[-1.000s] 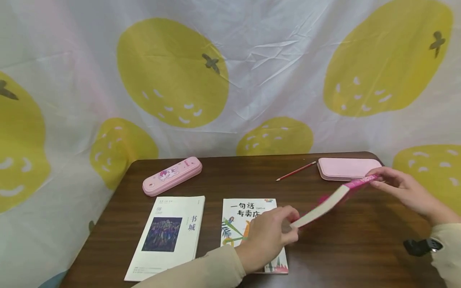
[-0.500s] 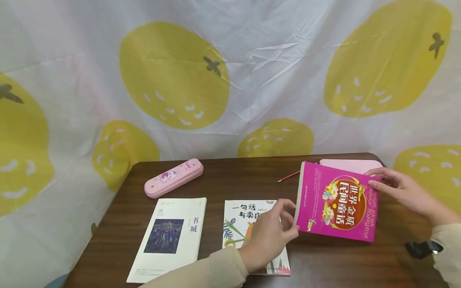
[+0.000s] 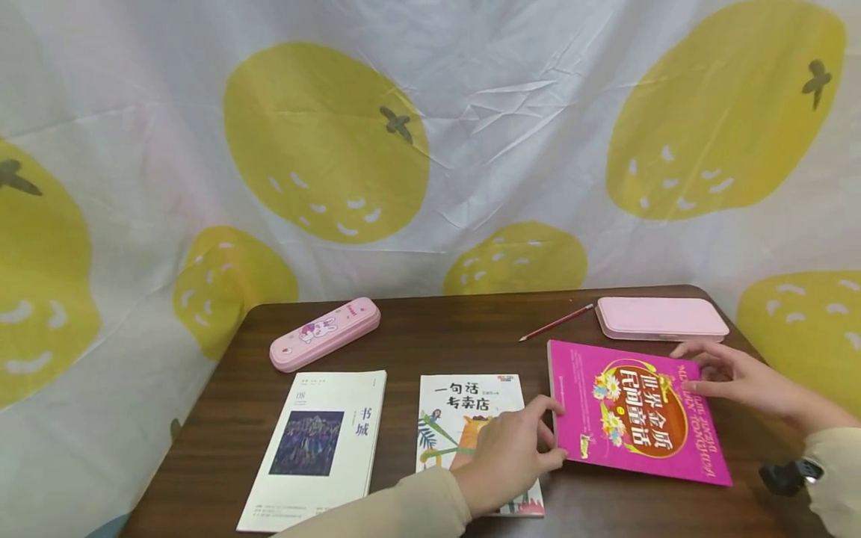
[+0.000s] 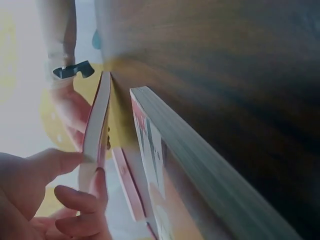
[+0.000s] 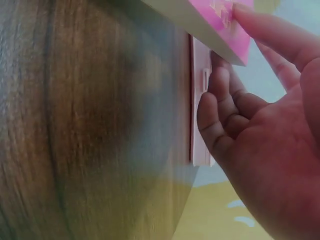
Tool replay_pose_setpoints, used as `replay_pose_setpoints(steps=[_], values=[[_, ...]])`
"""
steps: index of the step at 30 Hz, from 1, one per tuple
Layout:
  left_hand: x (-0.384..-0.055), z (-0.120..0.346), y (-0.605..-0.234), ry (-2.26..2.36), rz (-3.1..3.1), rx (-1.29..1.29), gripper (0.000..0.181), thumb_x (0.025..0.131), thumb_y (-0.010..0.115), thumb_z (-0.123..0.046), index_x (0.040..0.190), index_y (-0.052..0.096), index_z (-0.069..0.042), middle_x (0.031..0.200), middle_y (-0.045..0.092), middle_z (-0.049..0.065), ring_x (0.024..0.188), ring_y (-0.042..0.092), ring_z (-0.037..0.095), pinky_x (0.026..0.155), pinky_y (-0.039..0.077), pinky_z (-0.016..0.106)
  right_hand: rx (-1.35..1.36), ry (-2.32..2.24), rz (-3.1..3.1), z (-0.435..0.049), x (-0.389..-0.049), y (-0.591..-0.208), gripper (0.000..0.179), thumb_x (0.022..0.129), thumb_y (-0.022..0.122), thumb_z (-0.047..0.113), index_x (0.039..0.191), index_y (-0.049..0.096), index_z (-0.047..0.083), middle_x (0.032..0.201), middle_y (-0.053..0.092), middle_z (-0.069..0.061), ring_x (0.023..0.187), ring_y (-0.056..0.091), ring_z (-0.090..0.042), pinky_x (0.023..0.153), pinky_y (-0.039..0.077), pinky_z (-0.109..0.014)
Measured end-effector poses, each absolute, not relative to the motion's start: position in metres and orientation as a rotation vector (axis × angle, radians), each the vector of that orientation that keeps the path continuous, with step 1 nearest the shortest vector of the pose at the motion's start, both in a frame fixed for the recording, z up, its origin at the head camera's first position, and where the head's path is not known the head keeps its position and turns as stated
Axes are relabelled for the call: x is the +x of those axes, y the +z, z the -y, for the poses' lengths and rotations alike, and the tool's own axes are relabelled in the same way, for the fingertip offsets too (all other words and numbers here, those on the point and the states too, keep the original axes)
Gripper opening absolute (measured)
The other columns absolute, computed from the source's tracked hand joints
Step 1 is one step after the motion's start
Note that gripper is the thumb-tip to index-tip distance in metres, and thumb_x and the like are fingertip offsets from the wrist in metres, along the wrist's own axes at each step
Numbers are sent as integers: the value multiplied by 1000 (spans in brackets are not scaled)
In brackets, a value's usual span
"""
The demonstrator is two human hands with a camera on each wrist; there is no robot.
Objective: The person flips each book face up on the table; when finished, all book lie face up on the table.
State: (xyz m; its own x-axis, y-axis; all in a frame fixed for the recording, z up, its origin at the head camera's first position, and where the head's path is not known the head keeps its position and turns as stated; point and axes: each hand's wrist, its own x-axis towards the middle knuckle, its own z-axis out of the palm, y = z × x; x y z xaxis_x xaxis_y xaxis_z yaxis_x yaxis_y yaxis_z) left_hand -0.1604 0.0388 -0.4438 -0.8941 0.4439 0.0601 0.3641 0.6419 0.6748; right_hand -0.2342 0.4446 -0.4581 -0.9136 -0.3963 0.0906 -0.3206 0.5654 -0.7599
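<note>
A bright pink book (image 3: 578, 396) with a round red title panel is held above the right part of the table, its cover facing up. My left hand (image 3: 507, 452) pinches its left edge between thumb and fingers; in the left wrist view the pages of the pink book (image 4: 97, 120) show between them. At the far right edge, my right hand (image 3: 747, 381) grips it with the thumb on the cover and the fingers beneath. Under my left hand lies a white illustrated book (image 3: 464, 388), partly covered by the hand and sleeve.
On the left lies a white book (image 3: 356, 456) with a dark picture. A pink rabbit pencil case (image 3: 329, 332) sits behind it. At the back right are a red pencil (image 3: 554, 323) and a plain pink case (image 3: 662, 317). A fruit-patterned curtain (image 3: 437, 149) hangs behind the table (image 3: 437, 329).
The pink book has turned from edge-on to cover-up and come down towards the table. The pencil and plain pink case show more fully behind it than half a second ago.
</note>
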Motion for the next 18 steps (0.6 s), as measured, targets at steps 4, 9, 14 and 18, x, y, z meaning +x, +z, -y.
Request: replay_pose_setpoints(steps=[4,9,14,18], values=[[-161,-44,-448,980,-2730,673,50,84,84,-28,127,59,-32,76,65,-29,70,55,-9,67,40,19,-708,-1184,-2727,-442,-236,-460,45,87,78,2,127,58,8,100,72,0,79,63,-11,69,49,-25],[-160,-50,-453,872,-2708,680,47,82,84,-31,124,63,-30,70,64,-27,69,55,-11,70,43,19,-728,-1082,-2748,-438,-239,-459,45,85,81,5,124,60,8,96,71,0,77,56,-10,67,43,-25],[-158,-57,-455,789,-2696,656,46,81,85,-35,122,65,-31,68,62,-25,67,53,-8,65,40,19,-742,-1077,-2733,-435,-242,-460,44,84,81,5,123,61,8,94,68,-2,76,53,-13,67,41,-25],[-157,-62,-454,677,-2726,655,48,81,84,-37,124,64,-32,65,56,-22,64,51,-4,64,40,19,-781,-1104,-2698,-435,-246,-462,43,84,80,3,122,61,6,95,68,-3,77,53,-14,67,41,-25]])
